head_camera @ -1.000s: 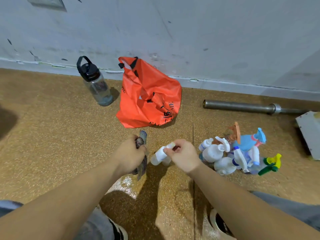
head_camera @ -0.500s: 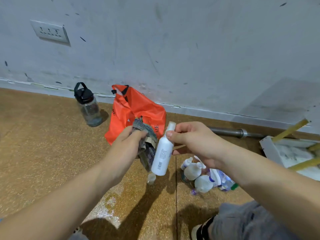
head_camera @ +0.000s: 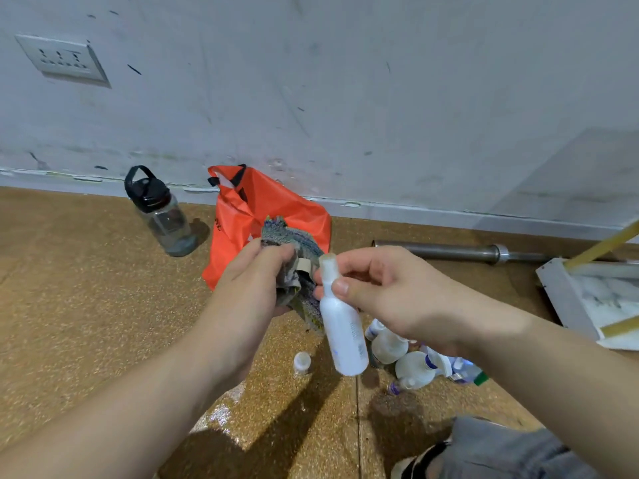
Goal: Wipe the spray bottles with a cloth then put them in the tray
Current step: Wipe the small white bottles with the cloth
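Seen from the head camera, the right hand (head_camera: pixel 390 299) pinches a white spray bottle (head_camera: pixel 344 337) by its neck, the thumb curled across the front just under the top and the fingers closed behind. The bottle hangs down from that grip, tilted, with its base in the air above the floor (head_camera: pixel 86 305).

Just left of it, the left hand (head_camera: pixel 256 281) is clenched round a bunched, striped cloth (head_camera: pixel 301 243). The cloth sticks out above and below the fingers, close against the bottle's neck; I cannot tell whether they touch.

Below the right hand and wrist, a heap of spray bottles (head_camera: pixel 411 368) lies on the floor. A small white capped piece (head_camera: pixel 302 361) stands alone beneath the gap between the two hands. The white tray (head_camera: pixel 563 299) sits well off to the right of the right hand.

Beyond the left hand are an orange bag (head_camera: pixel 276 209) and, further left, a black-capped water bottle (head_camera: pixel 162 216). A steel bar (head_camera: pixel 449 252) lies beyond the right hand.
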Motion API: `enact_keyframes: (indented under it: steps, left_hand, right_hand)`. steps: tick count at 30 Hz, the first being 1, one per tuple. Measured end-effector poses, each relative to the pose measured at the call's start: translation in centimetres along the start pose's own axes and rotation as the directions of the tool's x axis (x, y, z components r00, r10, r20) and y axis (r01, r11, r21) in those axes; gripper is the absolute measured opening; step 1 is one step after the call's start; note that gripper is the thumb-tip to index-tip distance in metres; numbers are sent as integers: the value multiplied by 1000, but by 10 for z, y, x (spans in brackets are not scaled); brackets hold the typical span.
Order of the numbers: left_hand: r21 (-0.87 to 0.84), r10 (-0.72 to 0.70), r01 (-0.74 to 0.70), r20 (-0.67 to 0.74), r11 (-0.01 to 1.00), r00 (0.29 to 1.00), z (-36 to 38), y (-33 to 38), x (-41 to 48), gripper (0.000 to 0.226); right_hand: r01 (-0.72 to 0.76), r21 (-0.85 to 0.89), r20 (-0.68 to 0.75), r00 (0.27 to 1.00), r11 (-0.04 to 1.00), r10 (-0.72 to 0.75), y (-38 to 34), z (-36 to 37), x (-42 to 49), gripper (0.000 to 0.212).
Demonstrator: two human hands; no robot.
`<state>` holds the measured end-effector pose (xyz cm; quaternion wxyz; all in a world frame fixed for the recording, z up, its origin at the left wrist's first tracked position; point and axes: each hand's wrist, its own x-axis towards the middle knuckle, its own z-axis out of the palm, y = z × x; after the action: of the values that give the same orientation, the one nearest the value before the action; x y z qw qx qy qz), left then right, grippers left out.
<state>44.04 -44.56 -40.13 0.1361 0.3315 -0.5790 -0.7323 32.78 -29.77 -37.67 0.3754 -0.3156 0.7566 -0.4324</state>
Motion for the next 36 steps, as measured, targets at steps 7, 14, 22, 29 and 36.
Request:
enact_keyframes:
  steps: [7,14,22,29,36]
  left_hand:
    - [136,283,-294,95,946,954,-2,8,-7,25]
    - [310,361,-487,385,816,849,-7,-3,-25,41]
    - [333,244,-276,134,902,960,-9,-6,-3,37]
    - [104,134,-130,-29,986,991,-15,-2,5,41]
    - [546,630,-733,414,405,656,-13,-15,-13,33]
  right_hand:
    - [175,-300,45,984,938,-170,0,-4,0,11]
    - [346,-464,72,932,815,-355,-2,10,-9,15]
    - [432,-461,102,894,776,-437,-7,12,-12,23]
    - [344,-326,66,937,880,-342,-3,4,-7,24]
    - [262,-115,-2,964,958,-264,-7,4,-8,21]
